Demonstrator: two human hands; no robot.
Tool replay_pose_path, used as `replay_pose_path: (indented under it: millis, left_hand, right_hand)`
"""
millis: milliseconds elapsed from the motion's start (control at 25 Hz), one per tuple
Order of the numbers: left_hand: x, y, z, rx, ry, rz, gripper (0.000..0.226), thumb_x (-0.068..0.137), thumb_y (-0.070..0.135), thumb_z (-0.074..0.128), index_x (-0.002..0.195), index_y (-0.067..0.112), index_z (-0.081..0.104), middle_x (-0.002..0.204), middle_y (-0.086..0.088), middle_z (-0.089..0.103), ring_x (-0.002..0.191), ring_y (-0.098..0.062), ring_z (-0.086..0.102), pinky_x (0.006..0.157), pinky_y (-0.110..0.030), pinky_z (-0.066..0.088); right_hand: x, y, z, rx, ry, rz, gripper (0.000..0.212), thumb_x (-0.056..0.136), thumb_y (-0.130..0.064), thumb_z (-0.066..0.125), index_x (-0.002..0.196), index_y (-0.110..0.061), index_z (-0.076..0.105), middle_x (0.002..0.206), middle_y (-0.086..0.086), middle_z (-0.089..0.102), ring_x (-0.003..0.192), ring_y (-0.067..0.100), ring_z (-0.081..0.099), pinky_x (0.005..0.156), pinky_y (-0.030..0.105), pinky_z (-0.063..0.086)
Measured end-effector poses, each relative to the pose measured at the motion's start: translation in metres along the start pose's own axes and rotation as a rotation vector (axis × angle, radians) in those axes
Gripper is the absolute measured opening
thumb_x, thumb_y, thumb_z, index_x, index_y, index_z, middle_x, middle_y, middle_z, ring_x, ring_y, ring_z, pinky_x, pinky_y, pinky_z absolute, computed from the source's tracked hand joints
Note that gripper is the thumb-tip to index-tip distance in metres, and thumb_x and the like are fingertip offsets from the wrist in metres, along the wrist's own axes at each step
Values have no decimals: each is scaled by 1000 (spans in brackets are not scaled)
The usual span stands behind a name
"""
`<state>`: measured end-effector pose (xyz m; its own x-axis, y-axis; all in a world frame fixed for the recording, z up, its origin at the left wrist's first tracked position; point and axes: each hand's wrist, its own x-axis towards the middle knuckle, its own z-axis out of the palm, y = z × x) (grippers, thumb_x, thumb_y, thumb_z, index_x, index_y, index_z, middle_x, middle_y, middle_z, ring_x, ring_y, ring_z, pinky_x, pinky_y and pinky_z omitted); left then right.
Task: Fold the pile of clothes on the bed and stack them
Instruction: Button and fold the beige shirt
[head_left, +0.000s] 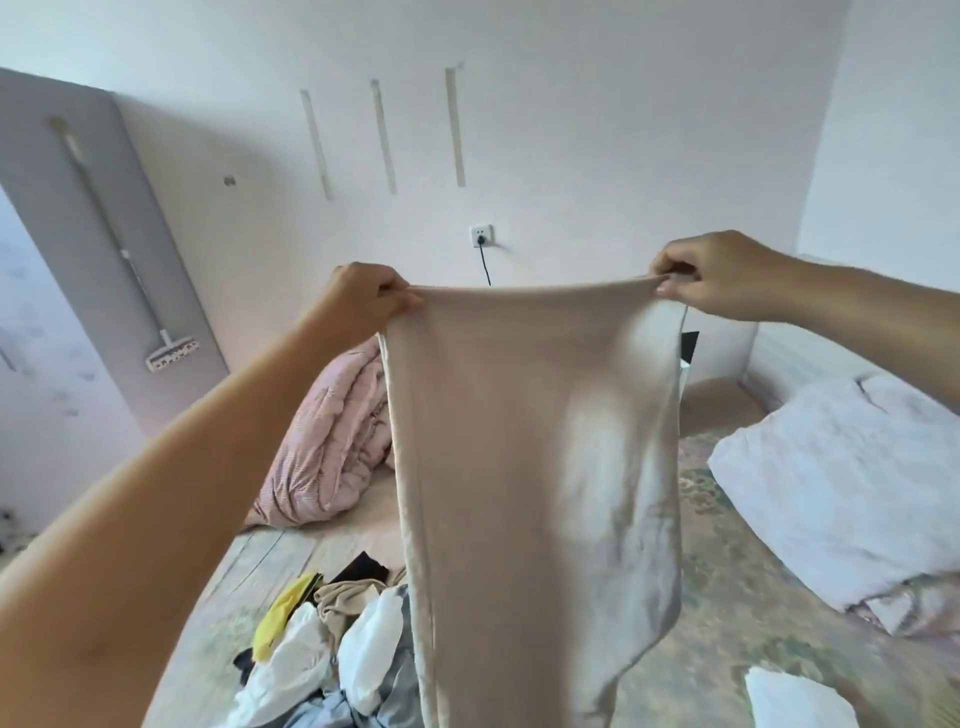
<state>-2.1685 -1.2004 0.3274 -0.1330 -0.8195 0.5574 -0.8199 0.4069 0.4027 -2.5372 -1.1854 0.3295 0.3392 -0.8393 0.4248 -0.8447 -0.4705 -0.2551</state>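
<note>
I hold a beige garment up in the air in front of me, stretched by its top edge and hanging straight down. My left hand pinches the top left corner and my right hand pinches the top right corner. Below it, on the bed, lies a loose pile of clothes in white, yellow, black, beige and pale blue. The hanging garment hides part of the pile.
A bunched pink quilt lies at the far side of the bed. A white duvet sits at the right. A white item lies at the bottom right. A wall socket with a black cable is behind.
</note>
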Motion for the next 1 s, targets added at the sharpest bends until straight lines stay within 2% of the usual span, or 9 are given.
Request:
replay_pose_path:
  millis: [160,240,360,440,520,600,720,840,1000]
  left_hand:
    - [11,25,-48,-89,9,124,18,77,23,75,63,25,64,45,11,54,41,-2,45,45,-13,36]
    - [10,29,-40,-70,-64,108,12,77,20,75,67,20,68,55,4,58,49,-3,47,52,-21,40]
    - [-1,18,1,62,-137,58,9,77,16,74,78,7,72,62,-1,59,61,-11,49,62,-26,39]
    - [-7,7,15,70,-172,3,9,78,11,73,80,2,72,63,-9,60,59,-14,47,62,-26,38]
    - [-12,-1,25,138,-273,-24,7,79,7,70,82,1,72,70,-15,65,61,-19,53,64,-28,44]
    - [-7,1,29,69,-247,-45,7,78,6,71,82,0,72,69,-13,63,61,-21,55,63,-26,45]
    - [6,15,27,199,-245,50,10,76,10,73,83,3,72,69,-7,59,70,-19,50,62,-24,35]
    - [25,28,22,136,-99,98,9,75,8,72,82,4,72,71,-10,63,71,-19,50,67,-29,39]
    - [34,43,30,300,-170,186,9,78,4,66,86,4,71,76,-10,65,73,-19,50,68,-26,37]
  right_hand:
    - [-1,-4,-60,4,153,-59,16,83,-12,69,81,-28,64,84,-10,67,75,-1,54,67,9,37]
    - [-6,-3,-52,84,191,-61,12,83,-9,68,86,-21,67,87,-3,69,77,-3,57,71,9,39]
    - [-18,7,8,115,50,69,6,85,-5,66,89,-10,67,92,6,68,89,17,58,77,21,39]
    - [-14,15,17,188,66,82,9,84,-5,68,86,-13,67,89,4,68,85,15,58,72,7,38]
    - [-12,23,21,40,-90,55,9,83,-5,68,84,-14,67,87,2,67,84,15,57,63,9,35]
    - [-3,32,17,12,-61,53,8,84,-6,68,89,-13,68,87,1,67,86,16,56,66,17,32]
    - [7,38,-1,-109,-115,61,10,85,-4,66,94,-8,69,91,4,66,90,19,56,71,21,31]
    - [14,48,-24,-96,63,36,12,83,-5,67,93,-10,70,87,-1,64,87,16,53,69,17,28]
    - [7,59,-31,-158,-53,64,15,79,-2,69,84,-15,73,89,1,71,84,16,57,71,19,38]
